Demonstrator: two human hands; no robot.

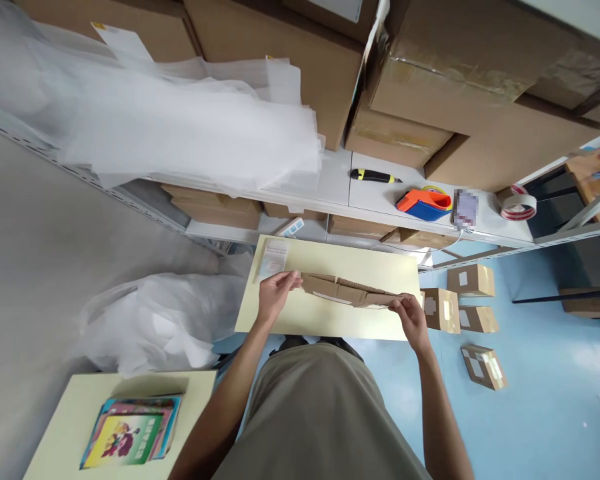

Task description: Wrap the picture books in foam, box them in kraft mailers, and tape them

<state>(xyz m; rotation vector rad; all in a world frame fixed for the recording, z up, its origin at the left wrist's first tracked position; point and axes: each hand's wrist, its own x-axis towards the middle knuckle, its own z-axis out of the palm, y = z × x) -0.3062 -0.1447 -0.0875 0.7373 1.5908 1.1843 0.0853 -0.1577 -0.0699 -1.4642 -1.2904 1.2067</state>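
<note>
Between my two hands a folded piece of cardboard point(350, 293) is held over the pale yellow table point(320, 253). It is creased across the middle and shows a white strip along its lower edge. My left hand point(276, 293) pinches its left end between thumb and fingers. At the other end, my right hand point(410, 317) grips the cardboard's right tip. On the table's left part, just beyond my left hand, lies a small clear packet point(273, 259) with printing on it.
Shelves ahead carry white foam sheets point(200, 127), large cartons point(430, 73), a utility knife point(375, 176), an orange-and-blue tape dispenser point(424, 203) and a tape roll point(519, 205). Taped boxes point(471, 280) sit on the blue floor at right. Booklets point(130, 433) lie on a side table, lower left.
</note>
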